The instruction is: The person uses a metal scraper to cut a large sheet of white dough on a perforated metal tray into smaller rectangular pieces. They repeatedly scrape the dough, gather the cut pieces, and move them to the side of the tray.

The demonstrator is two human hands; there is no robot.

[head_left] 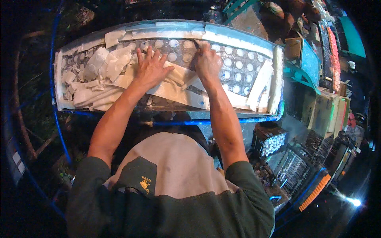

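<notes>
A long shallow tray (pixel 276 89) with a pale rim spans the space in front of me. Rows of round white discs (pixel 238 64) show across its bed, several with blue spots. Pale flat strips (pixel 178 95) and broken pieces (pixel 97 59), waxy or plastic-looking, lie over its left and front parts. My left hand (pixel 152 69) rests on the strips and discs near the middle, fingers spread. Near the far rim, my right hand (pixel 207 61) is closed, with a thin dark thing at its fingertips; its kind is too small to make out.
A blue pipe (pixel 178 122) runs along the tray's near side. To the right stand a crate of pale round-topped items (pixel 274 143), racks of thin rods (pixel 295 168), an orange ridged strip (pixel 314 192) and cardboard boxes (pixel 323 111). A teal frame (pixel 240 8) is beyond the tray.
</notes>
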